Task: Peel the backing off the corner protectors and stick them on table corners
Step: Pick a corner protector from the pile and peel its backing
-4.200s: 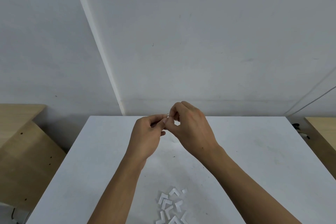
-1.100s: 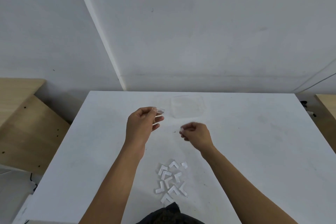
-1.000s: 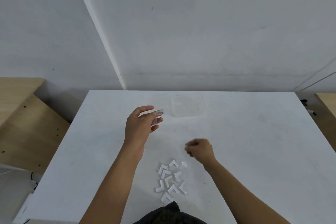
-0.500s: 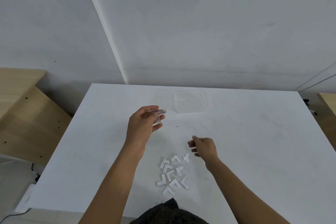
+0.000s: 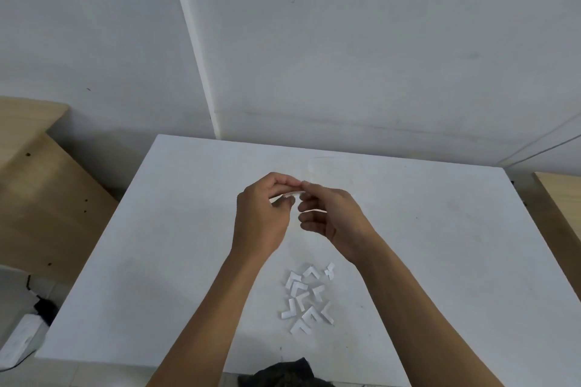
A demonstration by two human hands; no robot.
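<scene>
Head view: the left hand (image 5: 261,223) pinches the clear protector (image 5: 294,195) above the table (image 5: 157,245); the right hand (image 5: 333,220) pinches its other end, hands together. Best lift one backing corner by nail, peel slowly, avoid touching adhesive. Scraps (image 5: 306,295) lie nearer.

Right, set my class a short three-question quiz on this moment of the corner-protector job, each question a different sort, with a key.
1. True or false: the left hand and the right hand both pinch the clear corner protector above the white table.
2. Multiple choice: the pile of white L-shaped pieces lies A) on the table, between the forearms; B) on the floor; C) in the right hand.
3. Fill in: the furniture unit left of the table looks made of ____.
Key: 1 true; 2 A; 3 wood.
</scene>
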